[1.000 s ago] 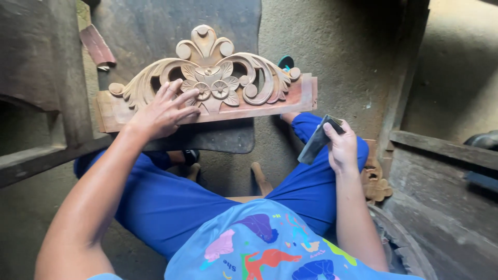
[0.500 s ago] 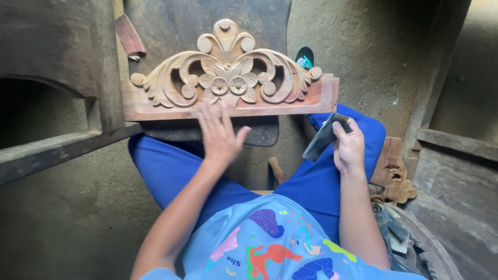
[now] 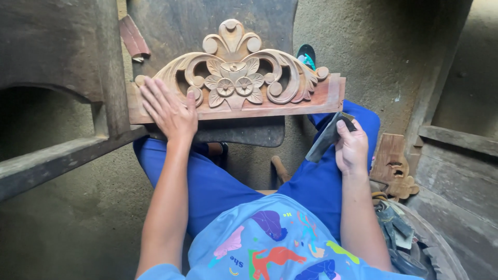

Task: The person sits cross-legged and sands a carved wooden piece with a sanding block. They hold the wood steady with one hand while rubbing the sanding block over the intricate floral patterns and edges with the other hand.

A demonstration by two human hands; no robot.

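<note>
A carved wooden panel (image 3: 244, 78) with scrolls and flowers lies across my lap, resting on a dark board (image 3: 244, 132). My left hand (image 3: 168, 109) lies flat on the panel's lower left part, fingers spread. My right hand (image 3: 353, 148) rests on my right knee and grips a folded piece of dark sandpaper (image 3: 327, 137), just below the panel's right end.
A heavy wooden frame (image 3: 67, 150) stands at the left. A smaller carved wood piece (image 3: 394, 168) lies on the floor at the right, near old planks (image 3: 456, 155) and a pile of scraps (image 3: 399, 233). A reddish wood offcut (image 3: 134, 36) lies at the top left.
My left hand has slid from the middle of the panel's lower edge over to its left part. The right hand stays on the knee with the sandpaper.
</note>
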